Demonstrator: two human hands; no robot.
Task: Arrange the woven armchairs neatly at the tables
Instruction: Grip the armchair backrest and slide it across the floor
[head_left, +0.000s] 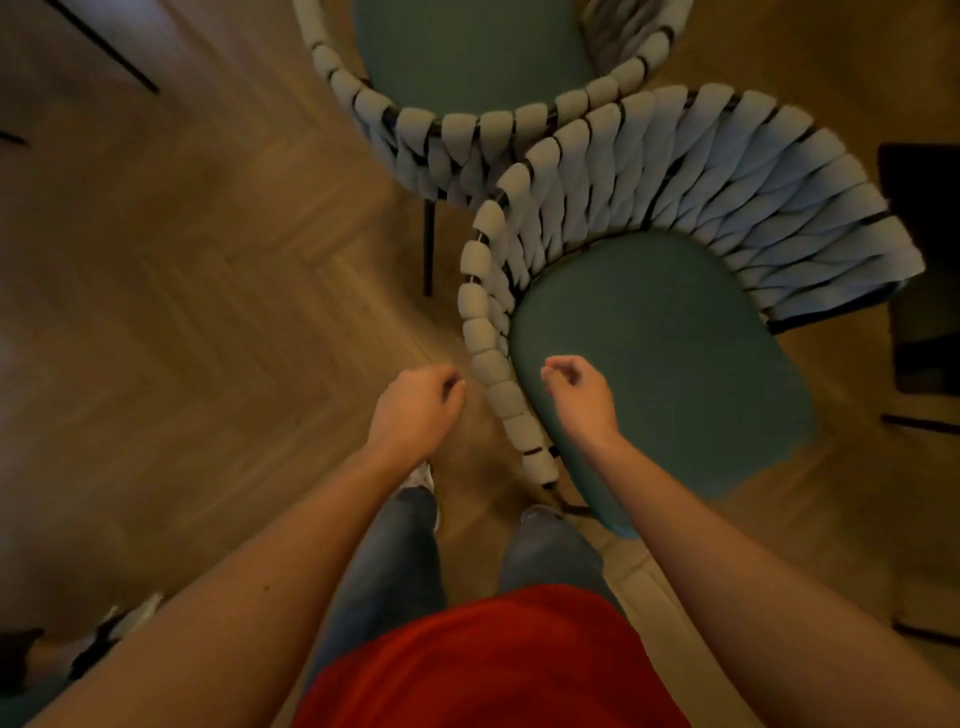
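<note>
Head view shows your two hands out in front of you with nothing in either. Your left hand (418, 400) hangs over the bare floor with its fingers loosely curled, just to the nine o'clock side of the near armchair's (660, 332) woven rim. Your right hand (576, 389) hovers over that chair's green seat, fingers also loosely curled, thumb and fingertips close together but pinching nothing. Whether either hand touches the rim you cannot tell; both look apart from it.

Count two woven armchairs. The near one stands at about one o'clock from your hands, its pale padded weave curving round a teal seat cushion, its open front turned toward four o'clock. The far armchair (467, 67) sits at twelve o'clock, partly cut off by the top edge, with the same weave and teal seat. The two backs meet rim against rim, touching or very nearly so. One thin dark leg (428, 244) of the far chair shows below its weave.

Beneath everything lies a wooden herringbone floor (182, 312) in warm, dim light. At three o'clock, dark furniture (919, 260) stands by the frame's edge; it is too dim to say if it is a bench. Below your hands you see your jeans (395, 571), two shoe tips and a red shirt (493, 660).
</note>
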